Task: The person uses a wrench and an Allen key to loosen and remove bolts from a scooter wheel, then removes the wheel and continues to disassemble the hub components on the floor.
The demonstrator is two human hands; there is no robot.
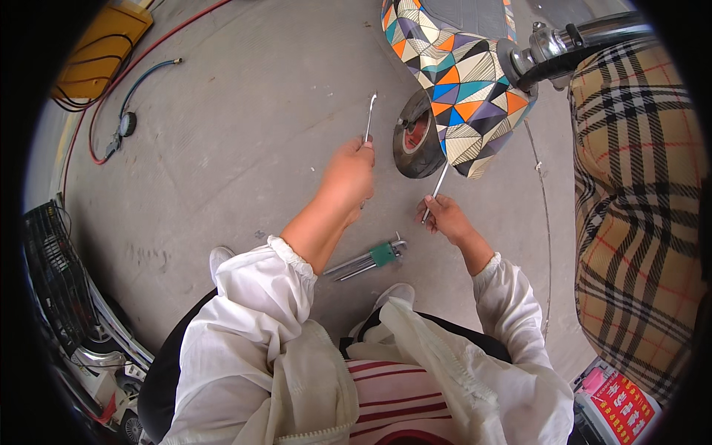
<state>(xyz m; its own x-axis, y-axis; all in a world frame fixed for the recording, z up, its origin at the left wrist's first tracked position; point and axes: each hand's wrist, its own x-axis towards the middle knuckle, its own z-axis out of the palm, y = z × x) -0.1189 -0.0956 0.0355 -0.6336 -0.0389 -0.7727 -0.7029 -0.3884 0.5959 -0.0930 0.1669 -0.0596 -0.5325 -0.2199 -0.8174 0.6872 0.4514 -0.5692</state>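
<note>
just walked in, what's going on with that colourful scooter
Someone is working beside the patterned scooter. Their left hand holds a wrench up, clear of the wheel. Their right hand holds a metal rod whose far end meets or passes behind the scooter's edge. A hex key set lies on the floor.

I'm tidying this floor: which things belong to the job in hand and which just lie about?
Seemingly in the job:
wheel by the patterned panel
metal tool, left hand
metal rod, right hand
probably the hex keys

Apparently lying about:
red hose
round gauge
yellow case
</note>
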